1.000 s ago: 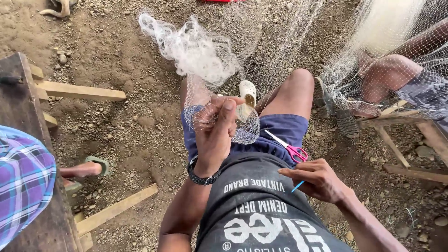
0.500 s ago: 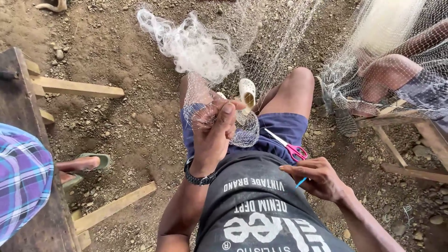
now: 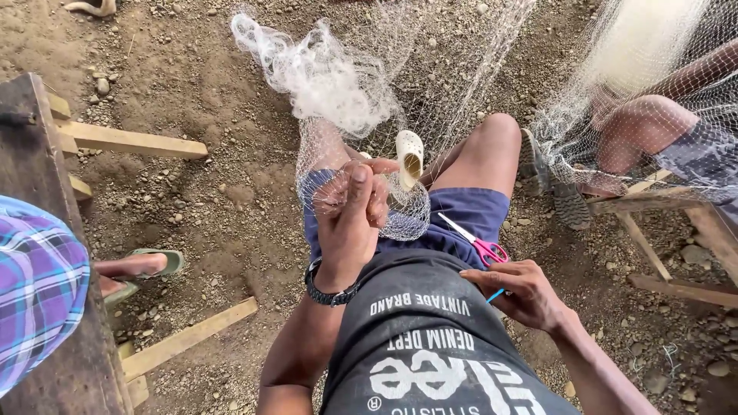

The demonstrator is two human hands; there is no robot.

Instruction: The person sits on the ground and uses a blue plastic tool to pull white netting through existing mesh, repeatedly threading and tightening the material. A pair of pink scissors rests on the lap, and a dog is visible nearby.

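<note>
My left hand [image 3: 352, 219] is raised over my left thigh, fingers pinched on a fold of the thin white fishing net [image 3: 327, 81] that drapes over my knee and bunches on the dirt ahead. A cream plastic float [image 3: 409, 156] hangs in the net just beyond my fingertips. My right hand [image 3: 523, 292] rests against my dark shirt at the waist, closed around a thin blue netting needle [image 3: 495, 295]. Pink-handled scissors [image 3: 475, 241] lie on my blue shorts, right thigh.
Another person's bare knee [image 3: 642, 123] sits under more net at the upper right, on a wooden bench [image 3: 653, 201]. At left, a plaid-clothed person [image 3: 38, 292] and a sandalled foot [image 3: 138, 269] by a dark wooden bench [image 3: 34, 169]. Planks [image 3: 184, 338] lie on gravel.
My left hand has shifted slightly, thumb lifting and the pinched net drawn a little toward me. The right hand has edged closer to my waist with the needle.
</note>
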